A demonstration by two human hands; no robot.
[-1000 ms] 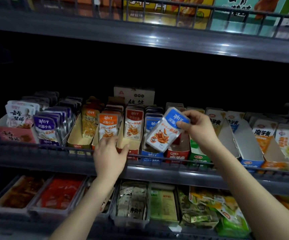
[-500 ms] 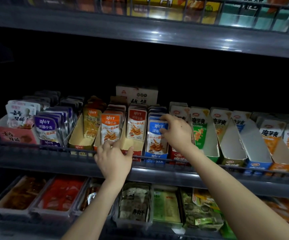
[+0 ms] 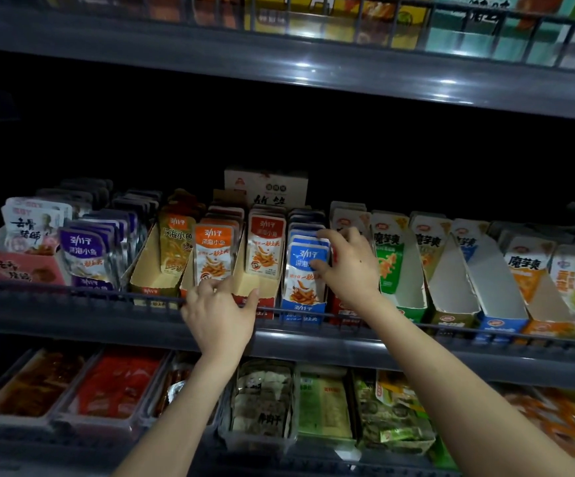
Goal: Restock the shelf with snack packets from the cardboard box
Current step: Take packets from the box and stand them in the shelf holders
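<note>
Blue snack packet [image 3: 305,280] is standing upright, long axis vertical; right hand [image 3: 351,266], the nearer, is pinching its top from the right, left hand [image 3: 220,311] gripping a neighbouring display carton [image 3: 243,287].

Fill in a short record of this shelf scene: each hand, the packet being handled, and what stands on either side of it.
left hand: on the front edge of the orange packets' tray; grip unclear
right hand: pinches the front blue packet, thumb on its face
blue packet: upright at the front of the blue tray
neighbours: red packet to the left, green packet further right
shelf rail: runs in front of the trays
</note>
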